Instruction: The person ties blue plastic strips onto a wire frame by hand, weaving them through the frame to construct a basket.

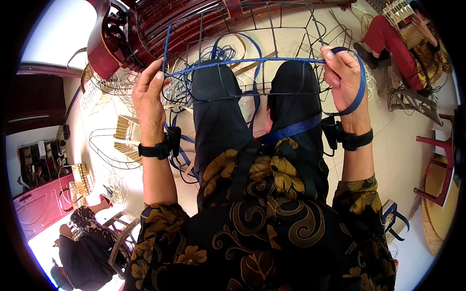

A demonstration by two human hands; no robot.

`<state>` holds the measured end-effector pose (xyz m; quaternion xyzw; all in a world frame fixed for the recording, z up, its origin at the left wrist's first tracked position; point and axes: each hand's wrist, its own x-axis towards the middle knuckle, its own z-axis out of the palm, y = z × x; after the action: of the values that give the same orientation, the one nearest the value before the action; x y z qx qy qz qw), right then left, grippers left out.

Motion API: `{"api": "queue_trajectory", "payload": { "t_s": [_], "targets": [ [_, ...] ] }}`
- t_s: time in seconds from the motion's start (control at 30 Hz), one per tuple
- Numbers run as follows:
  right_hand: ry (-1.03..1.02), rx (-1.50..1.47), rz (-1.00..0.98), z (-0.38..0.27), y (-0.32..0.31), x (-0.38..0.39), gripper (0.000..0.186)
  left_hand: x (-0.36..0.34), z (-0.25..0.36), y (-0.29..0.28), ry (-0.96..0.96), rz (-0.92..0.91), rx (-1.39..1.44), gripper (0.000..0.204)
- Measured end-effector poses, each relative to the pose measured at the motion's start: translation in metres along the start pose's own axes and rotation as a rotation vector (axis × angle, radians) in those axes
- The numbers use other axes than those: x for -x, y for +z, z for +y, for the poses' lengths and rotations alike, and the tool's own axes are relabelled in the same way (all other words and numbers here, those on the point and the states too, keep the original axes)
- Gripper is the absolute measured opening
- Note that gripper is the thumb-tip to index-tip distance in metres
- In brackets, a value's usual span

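Note:
A dark wire basket frame (296, 93) rests across my knees, its near rim bar wound with blue strip (238, 62). My left hand (149, 94) is closed at the left corner, thumb and fingers pinching the frame where the blue winding meets the upright. At the right corner my right hand (343, 80) pinches the blue strip against the rim. From there a loose flat length of strip (362, 87) loops round outside the right wrist and runs back across my lap (296, 128). What lies beneath the right fingertips is hidden.
Blue and pale strips (223, 53) lie tangled on the floor beyond my knees. A dark red carved wooden bench (160, 29) stands at the far left. Other people sit at the upper right (393, 53) and lower left (87, 247). A red stool (439, 165) is at right.

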<state>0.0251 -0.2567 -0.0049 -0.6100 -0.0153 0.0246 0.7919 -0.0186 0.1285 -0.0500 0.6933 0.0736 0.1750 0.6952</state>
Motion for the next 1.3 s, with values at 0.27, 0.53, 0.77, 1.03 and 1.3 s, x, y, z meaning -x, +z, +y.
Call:
{"api": "queue_trajectory", "payload": {
  "t_s": [0.27,0.53,0.77,1.03,1.3],
  "targets": [
    [-0.099,0.007,0.074,0.004,-0.001,0.006,0.028,0.000,0.006,0.007,0.065,0.002,-0.025,0.034],
    [-0.248,0.006,0.059,-0.017,-0.016,-0.014,0.022,0.016,0.054,0.037,0.394,0.170,-0.421,0.041],
    [-0.270,-0.112,0.088,-0.043,-0.056,-0.023,0.025,0.082,0.033,0.093,0.781,-0.406,-0.411,0.032],
    [-0.409,-0.228,-0.035,-0.076,-0.083,-0.015,0.025,0.127,-0.068,0.164,-0.070,-1.090,-0.462,0.038],
    [-0.477,-0.299,0.228,-0.079,-0.121,0.002,0.026,0.043,-0.017,0.105,-0.132,-0.910,-0.365,0.013]
  ]
}}
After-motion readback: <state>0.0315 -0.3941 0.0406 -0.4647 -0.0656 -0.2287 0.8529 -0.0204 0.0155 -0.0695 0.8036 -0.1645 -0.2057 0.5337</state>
